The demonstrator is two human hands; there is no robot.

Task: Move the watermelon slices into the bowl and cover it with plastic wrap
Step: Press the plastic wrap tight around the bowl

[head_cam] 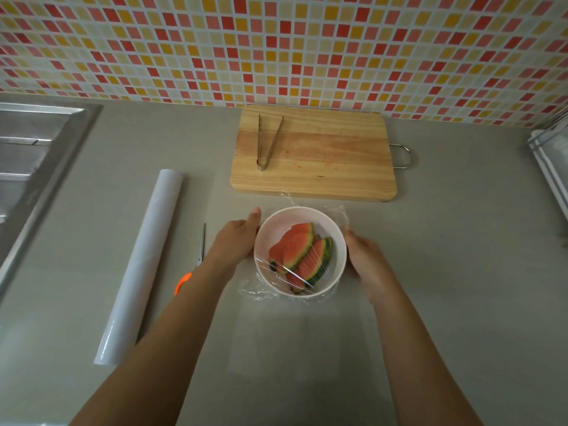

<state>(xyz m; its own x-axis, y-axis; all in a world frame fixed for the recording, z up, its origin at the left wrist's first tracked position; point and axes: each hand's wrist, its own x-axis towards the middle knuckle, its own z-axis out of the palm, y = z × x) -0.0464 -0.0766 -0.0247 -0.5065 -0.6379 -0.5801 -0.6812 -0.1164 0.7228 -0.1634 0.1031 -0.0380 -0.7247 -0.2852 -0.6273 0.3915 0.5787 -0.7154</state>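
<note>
Watermelon slices [302,256] in white bowl [276,227] under plastic wrap [258,292], mid grey counter [445,272]; left hand [236,244] and right hand [365,259] cup its sides. Wrap roll [144,259] and scissors [183,281] at 9 o'clock; sink [27,155] at 10; cutting board [322,158] with tongs [269,142] at 12; tiled wall [276,47] beyond.

I saw red flesh and green-striped rind on the watermelon slices [299,256], a white bowl [276,226], a pale wooden board [322,155] — and wall tiles [276,47] chequered red, orange, pink, cream.
</note>
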